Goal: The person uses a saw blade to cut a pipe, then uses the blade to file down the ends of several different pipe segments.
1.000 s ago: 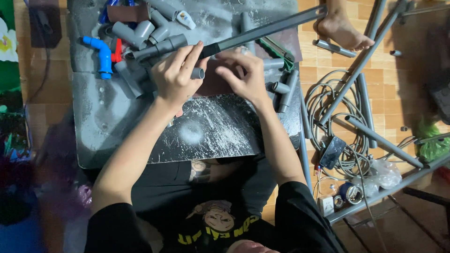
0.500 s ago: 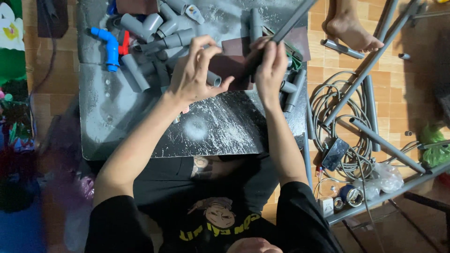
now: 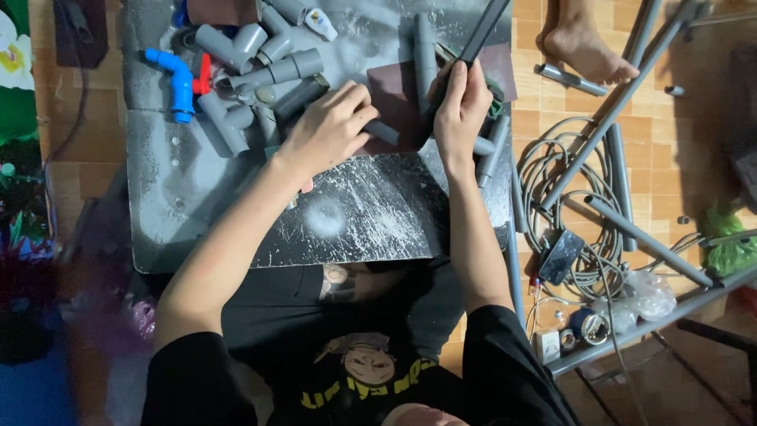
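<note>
Grey plastic fills my right hand [image 3: 460,106]: I am clenched around a long dark pipe [image 3: 482,31], which runs up and away to the far right out of my fist. My left hand [image 3: 331,126] rests curled on a short grey pipe piece [image 3: 382,132], fingers closed over one end while the other end sticks out to the right, toward my right hand. Both hands sit over a dark brown sheet [image 3: 398,99] on the dusty metal board [image 3: 197,205]. Far left of my left hand lies a heap of grey fittings [image 3: 260,59] and a blue elbow [image 3: 175,79]. To the right, on the tiled floor, a coil of cable [image 3: 568,197] lies beside a phone [image 3: 561,256].
</note>
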